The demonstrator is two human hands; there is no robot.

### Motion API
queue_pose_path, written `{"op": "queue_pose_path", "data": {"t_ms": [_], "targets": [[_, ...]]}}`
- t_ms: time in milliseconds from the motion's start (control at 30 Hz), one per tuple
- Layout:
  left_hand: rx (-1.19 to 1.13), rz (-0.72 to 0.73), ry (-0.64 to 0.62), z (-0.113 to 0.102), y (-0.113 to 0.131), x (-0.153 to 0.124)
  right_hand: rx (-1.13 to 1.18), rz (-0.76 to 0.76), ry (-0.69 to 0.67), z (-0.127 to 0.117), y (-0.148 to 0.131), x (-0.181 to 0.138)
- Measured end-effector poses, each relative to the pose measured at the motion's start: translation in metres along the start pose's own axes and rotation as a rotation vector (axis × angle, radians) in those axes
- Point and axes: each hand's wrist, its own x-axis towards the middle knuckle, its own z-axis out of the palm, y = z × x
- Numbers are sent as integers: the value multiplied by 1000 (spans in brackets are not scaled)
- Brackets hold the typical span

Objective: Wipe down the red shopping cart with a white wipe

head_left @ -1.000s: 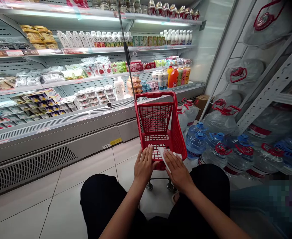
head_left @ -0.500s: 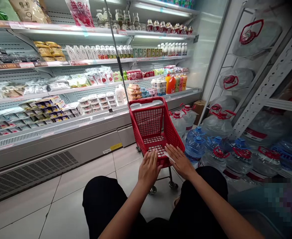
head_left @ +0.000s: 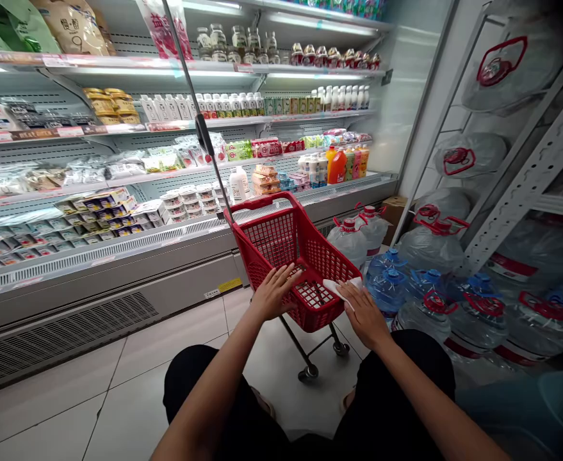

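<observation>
A small red wheeled shopping basket [head_left: 281, 246] stands on the tiled floor in front of me, turned at an angle, its long handle pole [head_left: 199, 121] rising up to the left. My left hand [head_left: 272, 292] rests on the basket's near left rim, fingers curled over the edge. My right hand [head_left: 364, 314] lies flat on the near right rim and presses a white cloth [head_left: 337, 288] against it. My knees in black trousers show below.
An open chiller [head_left: 118, 243] with shelves of dairy, packets and bottles runs along the left and back. Large water jugs [head_left: 406, 288] crowd the floor at the right, under a white metal rack [head_left: 526, 173]. A cardboard box [head_left: 392, 206] sits in the corner.
The basket has swung round, its near end moving right and its pole leaning further left. My left hand moved onto the left rim; my right hand with the cloth shifted right along the rim.
</observation>
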Motion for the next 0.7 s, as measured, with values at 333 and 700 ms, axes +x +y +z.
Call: {"op": "queue_pose_path", "data": {"t_ms": [333, 700], "targets": [[-5, -206, 90, 20, 60, 16, 74, 9, 6, 9, -81, 5], [10, -221, 143, -1, 11, 4, 0, 47, 5, -16, -5, -17]]}}
